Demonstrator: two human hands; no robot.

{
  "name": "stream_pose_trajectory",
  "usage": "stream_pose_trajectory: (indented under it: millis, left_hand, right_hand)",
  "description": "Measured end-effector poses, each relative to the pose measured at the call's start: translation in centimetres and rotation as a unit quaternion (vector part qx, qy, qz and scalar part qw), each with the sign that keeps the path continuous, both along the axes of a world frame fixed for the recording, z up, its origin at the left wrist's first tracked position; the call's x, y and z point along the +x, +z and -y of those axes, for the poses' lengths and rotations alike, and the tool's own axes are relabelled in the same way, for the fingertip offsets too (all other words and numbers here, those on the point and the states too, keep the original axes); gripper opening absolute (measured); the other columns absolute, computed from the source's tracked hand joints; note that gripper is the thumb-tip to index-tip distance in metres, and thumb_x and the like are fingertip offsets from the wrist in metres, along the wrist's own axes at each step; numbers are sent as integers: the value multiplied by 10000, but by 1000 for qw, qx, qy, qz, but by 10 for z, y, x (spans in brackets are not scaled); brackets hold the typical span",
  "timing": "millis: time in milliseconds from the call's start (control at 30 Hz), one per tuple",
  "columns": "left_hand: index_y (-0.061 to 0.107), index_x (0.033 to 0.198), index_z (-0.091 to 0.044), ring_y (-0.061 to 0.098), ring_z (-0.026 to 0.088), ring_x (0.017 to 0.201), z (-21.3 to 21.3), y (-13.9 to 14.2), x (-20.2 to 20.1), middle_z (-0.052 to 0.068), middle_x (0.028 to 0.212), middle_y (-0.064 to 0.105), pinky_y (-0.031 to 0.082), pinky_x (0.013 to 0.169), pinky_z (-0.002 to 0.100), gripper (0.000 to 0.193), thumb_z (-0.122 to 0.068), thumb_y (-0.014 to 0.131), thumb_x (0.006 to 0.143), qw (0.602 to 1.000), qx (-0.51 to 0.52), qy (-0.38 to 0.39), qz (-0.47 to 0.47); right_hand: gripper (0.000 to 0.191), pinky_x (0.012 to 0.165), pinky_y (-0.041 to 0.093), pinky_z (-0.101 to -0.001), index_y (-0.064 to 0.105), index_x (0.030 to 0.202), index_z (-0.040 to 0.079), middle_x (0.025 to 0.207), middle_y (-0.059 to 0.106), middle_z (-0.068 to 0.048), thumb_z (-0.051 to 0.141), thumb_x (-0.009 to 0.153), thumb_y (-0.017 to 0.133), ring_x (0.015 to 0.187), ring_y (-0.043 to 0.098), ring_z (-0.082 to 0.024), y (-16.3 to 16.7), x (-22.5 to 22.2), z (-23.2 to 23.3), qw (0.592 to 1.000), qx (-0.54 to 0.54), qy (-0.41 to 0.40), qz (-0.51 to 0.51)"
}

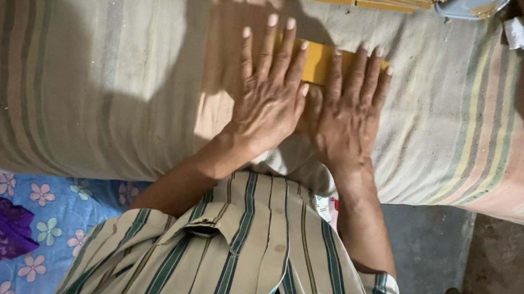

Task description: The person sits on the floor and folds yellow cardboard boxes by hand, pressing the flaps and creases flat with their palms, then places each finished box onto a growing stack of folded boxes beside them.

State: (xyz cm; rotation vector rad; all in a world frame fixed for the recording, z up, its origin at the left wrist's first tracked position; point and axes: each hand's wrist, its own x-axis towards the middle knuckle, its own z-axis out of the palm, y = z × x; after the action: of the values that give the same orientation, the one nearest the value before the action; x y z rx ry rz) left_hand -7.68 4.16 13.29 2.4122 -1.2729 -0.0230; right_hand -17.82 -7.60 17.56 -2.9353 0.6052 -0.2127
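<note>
Striped shirt collar (226, 240) closest in, and both hands lie flat, fingers spread, gripping nothing: left hand (269, 99) and right hand (346, 114) press a yellow card (318, 62) onto the striped cloth (87, 83). It looks thin, light, bendable; best lifted by an edge.

Yellow flat piece (318, 61), pale striped cloth (87, 83) in green and pink, green-striped cream shirt (244, 255), blue flowered fabric (54, 209)

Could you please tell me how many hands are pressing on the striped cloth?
2: the left hand and right hand lie flat, side by side, over a yellow piece on the striped cloth.
</note>
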Motion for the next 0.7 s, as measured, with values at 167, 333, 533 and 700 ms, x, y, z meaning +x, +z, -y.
stream_pose_trajectory:
  millis: [167,333,533,700]
  left_hand:
    - [294,1654,-7,-40,425,1567,-28,-2,21,224,1705,34,-99,1234,655,683,-343,464,1085,999,-8,31,1]
    - [296,1606,36,37,442,1566,-12,-1,26,268,1684,113,-91,1224,653,663,-315,472,1073,999,26,31,3]
    - [536,1390,12,429,433,1411,44,-9,35,256,1426,534,102,1257,626,454,-86,507,948,999,-14,9,28]
    - [665,1117,-2,583,437,1087,53,-8,46,237,1061,667,318,1079,649,311,-54,558,830,988,-134,26,68]
  right_hand:
    - [658,1250,30,-603,319,1616,-37,1668,223,-336,374,1103,339,1553,106,-483,7,-26,20,999,-4,-41,-6]
    - [673,1274,36,-608,321,1609,-117,1666,250,-360,367,1141,345,1579,126,-479,0,-13,23,998,-58,-6,-4]
    - [577,1206,213,-594,504,1488,-78,1453,523,-332,297,1058,417,1420,393,-495,-15,34,34,995,-18,81,62]
    - [307,992,413,-521,649,1128,5,1118,681,-218,270,1030,529,1073,607,-417,-27,45,47,999,-17,31,34]
